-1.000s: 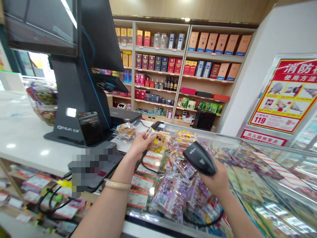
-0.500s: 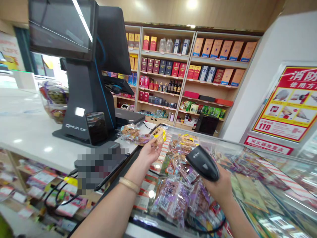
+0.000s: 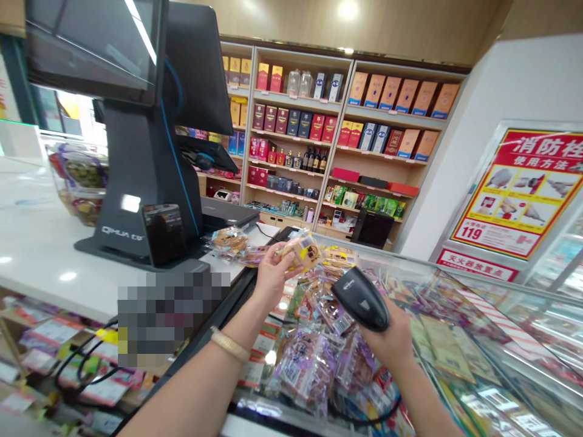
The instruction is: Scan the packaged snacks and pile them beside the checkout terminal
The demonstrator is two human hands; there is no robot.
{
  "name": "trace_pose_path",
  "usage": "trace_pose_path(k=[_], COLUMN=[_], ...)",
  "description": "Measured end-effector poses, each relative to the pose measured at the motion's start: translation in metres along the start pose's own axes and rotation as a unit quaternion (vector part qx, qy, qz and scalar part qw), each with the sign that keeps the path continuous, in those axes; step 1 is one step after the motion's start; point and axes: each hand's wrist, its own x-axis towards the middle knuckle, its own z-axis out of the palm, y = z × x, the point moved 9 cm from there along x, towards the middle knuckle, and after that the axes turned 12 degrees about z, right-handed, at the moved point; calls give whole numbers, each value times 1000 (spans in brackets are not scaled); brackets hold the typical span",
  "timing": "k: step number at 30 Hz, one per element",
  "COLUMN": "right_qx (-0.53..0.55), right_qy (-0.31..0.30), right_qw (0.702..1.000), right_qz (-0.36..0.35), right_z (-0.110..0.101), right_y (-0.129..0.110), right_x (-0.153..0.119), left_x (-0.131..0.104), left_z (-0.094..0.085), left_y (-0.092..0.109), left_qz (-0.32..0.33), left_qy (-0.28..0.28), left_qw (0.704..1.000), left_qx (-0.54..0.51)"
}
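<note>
My left hand, with a bracelet on its wrist, pinches a clear snack packet with yellow print and a barcode at its upper edge. In my right hand is a black barcode scanner, its head pointing up and left toward the packet, a gap between them. Beneath both hands, purple-printed snack packets lie in a heap on the glass counter. Another yellow-printed packet rests at the heap's far end. More packets lie left of my left hand, beside the till.
A black till with two screens stands on the white counter at left, a phone leaning on its base. The scanner's cable loops at the front. Shelves of boxes and bottles stand behind; a red and yellow poster hangs at right.
My left hand has turned the yellow-printed packet, so a barcode now shows, and brought it slightly nearer the scanner. The whole view has shifted a little, with the scanner still in my right hand.
</note>
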Motion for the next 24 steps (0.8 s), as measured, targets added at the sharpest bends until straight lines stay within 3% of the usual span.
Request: trace_pose_path(k=[7,24], right_qx=[-1,7], right_qy=[1,-4], right_qw=[1000,999], right_qz=[17,50], right_z=[0,1], right_y=[-2,8], right_x=[2,2], left_x=[-8,-12], left_z=[21,24], left_y=[6,7], left_qz=[71,87], left_qy=[-82,-92], left_qw=[991,986], left_qx=[82,104])
